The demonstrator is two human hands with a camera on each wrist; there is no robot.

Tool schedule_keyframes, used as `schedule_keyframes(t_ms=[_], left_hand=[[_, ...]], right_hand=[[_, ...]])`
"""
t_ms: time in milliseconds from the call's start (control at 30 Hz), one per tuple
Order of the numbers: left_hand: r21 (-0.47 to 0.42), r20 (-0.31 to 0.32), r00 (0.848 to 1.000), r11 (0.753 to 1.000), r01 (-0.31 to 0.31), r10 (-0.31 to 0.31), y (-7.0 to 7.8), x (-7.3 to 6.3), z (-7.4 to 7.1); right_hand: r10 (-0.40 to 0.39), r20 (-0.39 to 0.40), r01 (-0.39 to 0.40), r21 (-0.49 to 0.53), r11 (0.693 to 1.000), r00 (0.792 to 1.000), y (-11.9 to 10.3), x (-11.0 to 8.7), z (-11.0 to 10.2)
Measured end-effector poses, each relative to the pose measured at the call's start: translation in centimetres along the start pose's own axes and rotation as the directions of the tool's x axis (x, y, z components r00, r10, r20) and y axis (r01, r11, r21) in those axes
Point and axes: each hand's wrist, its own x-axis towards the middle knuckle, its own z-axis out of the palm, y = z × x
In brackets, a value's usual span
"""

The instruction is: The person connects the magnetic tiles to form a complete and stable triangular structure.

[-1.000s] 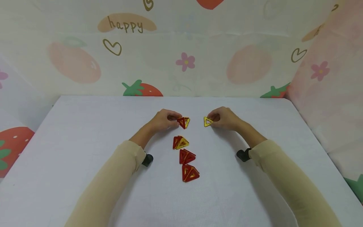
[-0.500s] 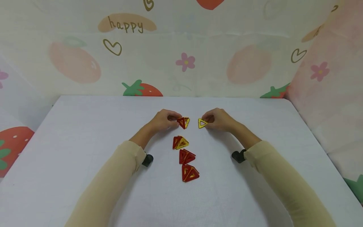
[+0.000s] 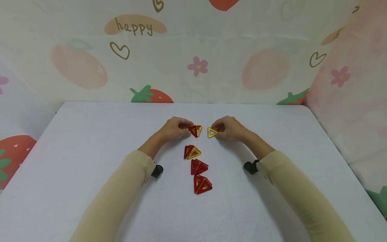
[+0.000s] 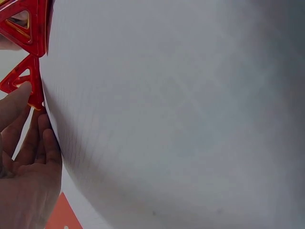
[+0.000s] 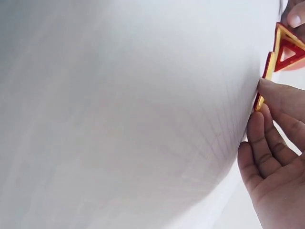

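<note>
At the far middle of the table, my left hand [image 3: 176, 128] pinches a red triangular magnetic tile [image 4: 36, 78] between thumb and fingers. That tile leans together with a yellow triangular tile [image 3: 199, 129], forming a small upright shape. Just to the right, my right hand [image 3: 231, 128] pinches another yellow triangular magnetic tile [image 3: 209, 133] by its corner, a narrow gap away from the shape. In the right wrist view this tile [image 5: 269, 69] appears nearly edge-on, yellow with a red side, between thumb and fingers.
Nearer me, a line of built shapes runs down the table: a red-and-yellow one [image 3: 192, 152], a red one [image 3: 199, 167] and another red one [image 3: 203, 185]. White cloth covers the table [image 3: 90, 161]. A printed curtain [image 3: 223, 40] stands behind it.
My right hand has moved left with the yellow triangular magnetic tile, narrowing the gap to the far shape. My left hand and the nearer shapes have stayed in place.
</note>
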Motion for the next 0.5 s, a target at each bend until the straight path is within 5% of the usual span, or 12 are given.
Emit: schedule_keyframes(t_ms=[500], left_hand=[[0.000, -0.001, 1.000, 1.000, 0.001, -0.001, -0.20, 0.12, 0.03]], right_hand=[[-0.033, 0.014, 0.033, -0.009, 0.999, 0.999, -0.48, 0.38, 0.46]])
